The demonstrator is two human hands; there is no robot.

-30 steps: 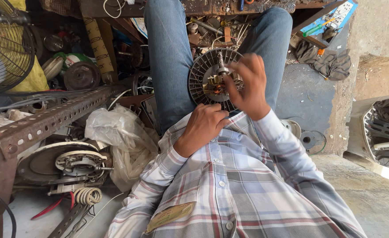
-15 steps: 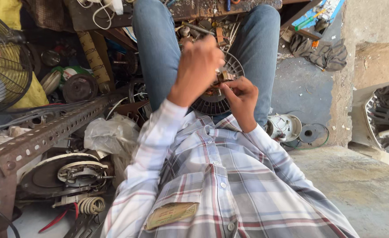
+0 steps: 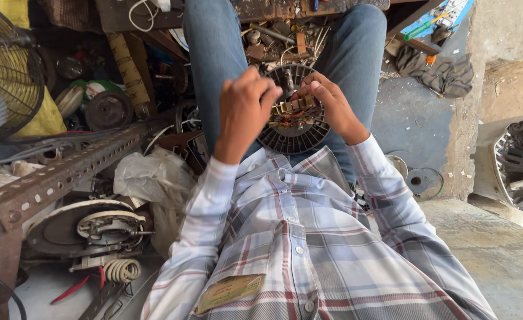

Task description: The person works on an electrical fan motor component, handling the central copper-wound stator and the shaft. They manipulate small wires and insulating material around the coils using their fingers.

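Since half a second ago, left hand (image 3: 246, 112) has been lowered from in front of the fan motor (image 3: 293, 112) to its left edge. Motor is held on the lap between the knees, windings facing up. Right hand (image 3: 327, 106) is closed on the right rim, fingertips at the copper winding (image 3: 291, 115). Left grip: curled fingers touching the rim; a firm clasp cannot be told. Risk: motor could be tipped off the lap if the one-sided hold slackens; winding wires could be nicked by fingertip pressure. Both wrists are bent inward, forearms converging.
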